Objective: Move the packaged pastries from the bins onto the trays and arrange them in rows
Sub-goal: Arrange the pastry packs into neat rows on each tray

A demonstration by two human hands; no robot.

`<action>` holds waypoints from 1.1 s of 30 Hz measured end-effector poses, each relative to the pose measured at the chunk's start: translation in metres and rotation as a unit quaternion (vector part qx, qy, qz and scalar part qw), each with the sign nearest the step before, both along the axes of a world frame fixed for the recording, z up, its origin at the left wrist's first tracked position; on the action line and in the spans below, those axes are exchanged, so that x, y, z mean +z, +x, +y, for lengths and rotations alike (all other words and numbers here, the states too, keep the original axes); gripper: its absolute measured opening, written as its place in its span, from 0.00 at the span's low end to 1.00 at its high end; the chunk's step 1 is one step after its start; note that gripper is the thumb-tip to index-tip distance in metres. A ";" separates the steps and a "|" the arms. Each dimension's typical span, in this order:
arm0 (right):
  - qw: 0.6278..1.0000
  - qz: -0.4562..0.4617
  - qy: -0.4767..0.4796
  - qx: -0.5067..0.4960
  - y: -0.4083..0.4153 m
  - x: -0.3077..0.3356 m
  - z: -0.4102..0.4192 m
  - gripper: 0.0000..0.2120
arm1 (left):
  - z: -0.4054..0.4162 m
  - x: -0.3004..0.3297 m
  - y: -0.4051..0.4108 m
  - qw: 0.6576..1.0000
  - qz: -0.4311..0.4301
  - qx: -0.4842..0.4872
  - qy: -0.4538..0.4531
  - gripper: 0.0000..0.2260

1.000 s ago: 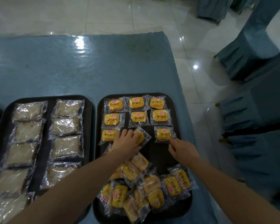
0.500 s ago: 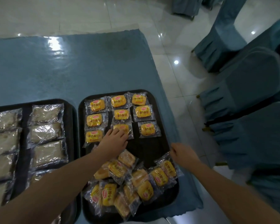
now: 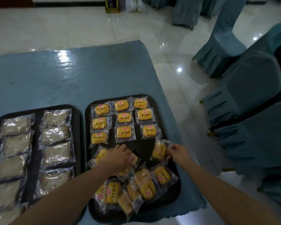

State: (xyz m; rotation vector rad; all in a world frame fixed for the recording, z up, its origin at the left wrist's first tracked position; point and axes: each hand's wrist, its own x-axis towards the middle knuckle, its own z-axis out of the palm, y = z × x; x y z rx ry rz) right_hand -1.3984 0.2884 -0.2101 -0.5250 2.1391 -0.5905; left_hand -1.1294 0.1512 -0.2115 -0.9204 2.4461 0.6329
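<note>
On the right tray (image 3: 172, 194), nine yellow buns (image 3: 125, 132) sit in rows at its far end. Right hand (image 3: 178, 153) pinches one bun (image 3: 159, 151) mid-tray; left hand (image 3: 118, 157) grips another (mostly hidden). Loose pile (image 3: 136, 190) near end.

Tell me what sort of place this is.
Probably a banquet or function hall: fabric-covered chairs stand on a glossy tiled floor, beside a cloth-covered table with trays of packaged pastries.

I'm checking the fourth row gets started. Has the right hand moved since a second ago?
Yes. The right hand has lifted a yellow pastry pack from the loose pile toward the tray's right rim, just below the third row.
</note>
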 end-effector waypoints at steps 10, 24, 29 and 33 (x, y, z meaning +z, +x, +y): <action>0.946 0.185 0.043 0.264 0.015 -0.001 0.010 0.11 | 0.012 0.023 0.015 0.999 -0.019 0.033 0.026 0.25; 0.854 0.286 -0.053 0.432 0.013 -0.023 -0.024 0.16 | 0.049 0.010 0.020 0.990 -0.009 0.132 -0.038 0.29; 0.858 0.276 -0.095 0.422 0.014 -0.018 -0.015 0.12 | 0.058 0.010 0.023 0.989 0.012 0.139 -0.056 0.27; 0.885 0.154 -0.030 0.438 0.014 -0.002 0.018 0.12 | 0.062 0.011 0.021 0.988 0.036 0.110 -0.103 0.23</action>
